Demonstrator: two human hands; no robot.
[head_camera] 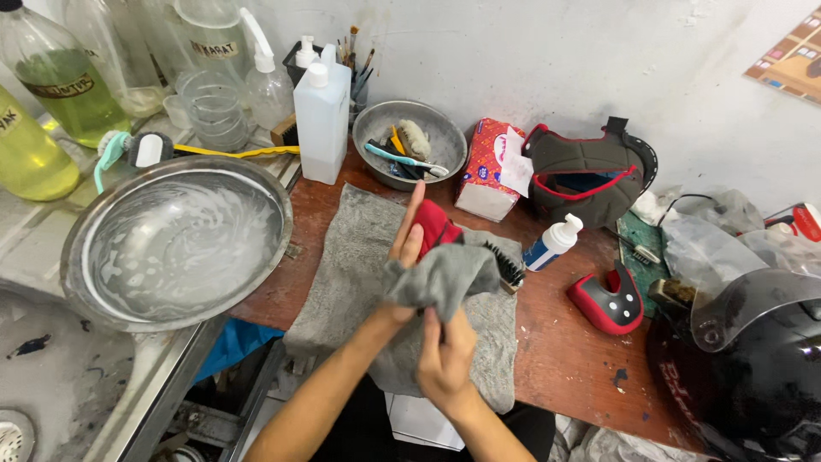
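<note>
A view from above of a person's two bare hands working over a reddish-brown worktop [569,359] in the centre of the frame. The left hand [409,244] is raised with fingers stretched upward, its palm against a red padded piece [434,225] that it holds up. The right hand [445,355], lower in the frame, is closed around the bottom of a small grey cloth [445,278], which is draped over the red piece and the left hand. Beneath both hands a larger grey towel [346,282] lies spread flat on the worktop. Just right of the cloth, the dark bristles of a brush [509,267] stick out.

At left, a wide metal basin [175,244] holds soapy water. Behind it, in the upper left, stand bottles of yellow-green liquid [64,81] and clear glass jars. A white rectangular bottle [321,120] stands at upper centre, beside a smaller metal bowl [410,145] holding brushes. To the right of the bowl sits a tissue packet [483,167], then a dark helmet liner with red trim [586,175]. A small white pump bottle [552,244] lies near the centre right, with a red and black pad [607,304] just below it. A glossy black helmet with a clear visor [753,351] fills the lower right corner.
</note>
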